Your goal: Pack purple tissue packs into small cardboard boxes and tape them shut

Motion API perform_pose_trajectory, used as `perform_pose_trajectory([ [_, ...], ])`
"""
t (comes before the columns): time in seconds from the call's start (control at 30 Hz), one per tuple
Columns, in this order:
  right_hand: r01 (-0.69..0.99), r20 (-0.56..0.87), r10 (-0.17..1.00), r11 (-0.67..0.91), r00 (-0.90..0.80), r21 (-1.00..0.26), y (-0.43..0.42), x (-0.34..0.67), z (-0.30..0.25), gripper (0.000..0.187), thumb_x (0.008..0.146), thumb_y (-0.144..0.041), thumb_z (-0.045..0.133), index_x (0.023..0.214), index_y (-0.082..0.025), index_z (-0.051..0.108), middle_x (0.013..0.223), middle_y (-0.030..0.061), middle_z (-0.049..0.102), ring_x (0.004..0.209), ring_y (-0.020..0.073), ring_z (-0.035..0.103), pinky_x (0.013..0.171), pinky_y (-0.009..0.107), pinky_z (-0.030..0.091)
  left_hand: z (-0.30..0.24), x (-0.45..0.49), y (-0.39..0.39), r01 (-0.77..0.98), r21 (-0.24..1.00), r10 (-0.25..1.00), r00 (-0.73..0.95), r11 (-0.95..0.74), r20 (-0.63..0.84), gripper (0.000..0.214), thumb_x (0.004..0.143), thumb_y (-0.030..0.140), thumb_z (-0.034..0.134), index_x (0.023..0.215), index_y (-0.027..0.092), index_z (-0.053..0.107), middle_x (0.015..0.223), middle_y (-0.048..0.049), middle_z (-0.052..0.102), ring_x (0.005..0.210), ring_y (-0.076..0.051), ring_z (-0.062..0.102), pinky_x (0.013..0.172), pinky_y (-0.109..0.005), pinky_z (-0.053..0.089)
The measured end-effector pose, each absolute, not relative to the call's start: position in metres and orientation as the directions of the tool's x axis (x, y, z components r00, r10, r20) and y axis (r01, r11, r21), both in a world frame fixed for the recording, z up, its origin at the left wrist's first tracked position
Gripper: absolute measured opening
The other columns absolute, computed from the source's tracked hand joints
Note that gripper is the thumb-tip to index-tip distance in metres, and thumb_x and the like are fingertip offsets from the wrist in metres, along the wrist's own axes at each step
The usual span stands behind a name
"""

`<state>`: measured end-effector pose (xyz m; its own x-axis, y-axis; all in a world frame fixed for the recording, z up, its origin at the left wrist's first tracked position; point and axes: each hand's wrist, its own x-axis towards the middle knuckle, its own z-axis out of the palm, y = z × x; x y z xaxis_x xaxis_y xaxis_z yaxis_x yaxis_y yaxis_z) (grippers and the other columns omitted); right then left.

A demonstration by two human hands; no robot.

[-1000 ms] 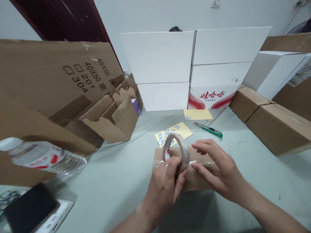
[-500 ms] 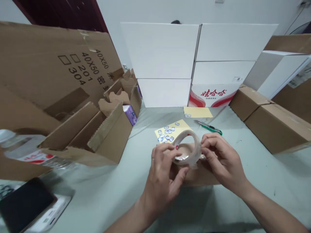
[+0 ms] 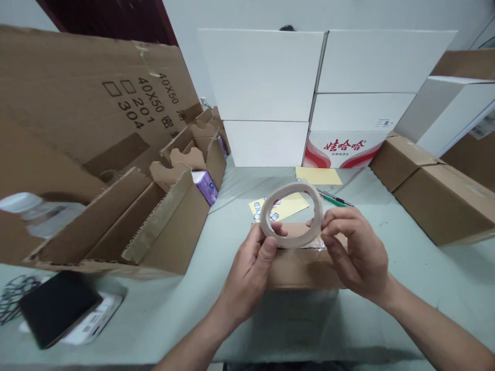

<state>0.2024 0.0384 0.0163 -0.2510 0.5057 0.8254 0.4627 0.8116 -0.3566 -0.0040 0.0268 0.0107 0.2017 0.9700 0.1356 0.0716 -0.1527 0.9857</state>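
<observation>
**Well, tape roll up in both hands over a small carton**

Both hands hold the tape roll (image 3: 264, 219) upright, just above the carton (image 3: 303, 270) on the pale table (image 3: 444, 293). The left hand (image 3: 247, 270) curls around the roll's lower left, its thumb (image 3: 268, 251) pressed on the rim and its fingers tucked behind. The right hand (image 3: 358, 252) pinches the right rim, its fingers (image 3: 335, 219) curved and slightly spread, with one fingertip showing through the ring; the thumb is hidden.

So far, one clear tape strip (image 3: 305, 245) shines along the carton's top edge, its ends hidden behind the hands. No other strip shows on the visible face. Nearby, a yellow label sheet (image 3: 290, 206) lies behind the roll. To the left, open cartons (image 3: 166, 232) remain unsealed, while closed cartons (image 3: 436, 201) sit to the right, and white boxes (image 3: 263, 77) are stacked ahead.
</observation>
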Motion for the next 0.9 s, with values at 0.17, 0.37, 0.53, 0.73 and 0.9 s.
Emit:
perform_pose_trajectory([
  [0.17,0.450,0.718,0.492,0.850,-0.493,-0.273,0.046,0.211,0.012,0.020,0.094,-0.002,0.047,0.099,-0.021,0.053,0.094,0.0068,0.063,0.081,0.0158,0.061,0.066,0.027,0.051,0.005,0.002,0.033,-0.183,0.982,0.989,0.129,-0.047,0.072,0.037,0.097,0.057,0.052,0.105,0.021,0.055,0.104,-0.0045,0.064,0.112,-0.022,0.059,0.102,-0.033,0.042],
  [0.37,0.417,0.529,0.523,0.852,-0.669,-0.316,0.046,0.230,0.008,0.021,0.095,-0.001,0.043,0.099,-0.019,0.053,0.092,0.0076,0.066,0.080,0.0158,0.060,0.068,0.027,0.049,-0.002,-0.004,0.033,0.205,0.962,0.983,0.056,-0.182,0.174,0.028,0.104,0.045,0.035,0.109,0.020,0.049,0.084,-0.0011,0.059,0.081,-0.018,0.060,0.078,-0.031,0.045],
  [0.53,0.450,0.500,0.527,0.849,-0.687,-0.277,0.045,0.239,0.006,0.021,0.096,-0.002,0.042,0.100,-0.018,0.054,0.101,0.0112,0.068,0.088,0.0164,0.064,0.073,0.026,0.052,-0.009,-0.015,0.036,0.488,0.837,0.956,-0.018,-0.247,0.293,0.028,0.102,0.042,0.033,0.109,0.020,0.049,0.086,-0.0052,0.066,0.077,-0.021,0.065,0.073,-0.034,0.048],
  [0.73,0.525,0.483,0.548,0.828,-0.683,-0.197,0.048,0.238,0.007,0.022,0.096,-0.003,0.045,0.094,-0.018,0.060,0.094,0.0094,0.067,0.081,0.0175,0.060,0.069,0.029,0.047,-0.005,-0.015,0.038,0.659,0.682,0.911,0.014,-0.318,0.411,0.024,0.101,0.035,0.033,0.107,0.020,0.050,0.091,-0.0097,0.071,0.085,-0.025,0.071,0.073,-0.036,0.053],
  [0.9,0.539,0.464,0.558,0.821,-0.688,-0.188,0.048,0.237,0.007,0.024,0.096,-0.003,0.045,0.098,-0.020,0.063,0.093,0.0083,0.068,0.083,0.0184,0.059,0.070,0.031,0.046,0.007,-0.011,0.043,0.723,0.603,0.910,0.086,-0.337,0.405,0.024,0.098,0.029,0.034,0.114,0.019,0.048,0.089,-0.0096,0.072,0.083,-0.028,0.072,0.072,-0.037,0.055],
])
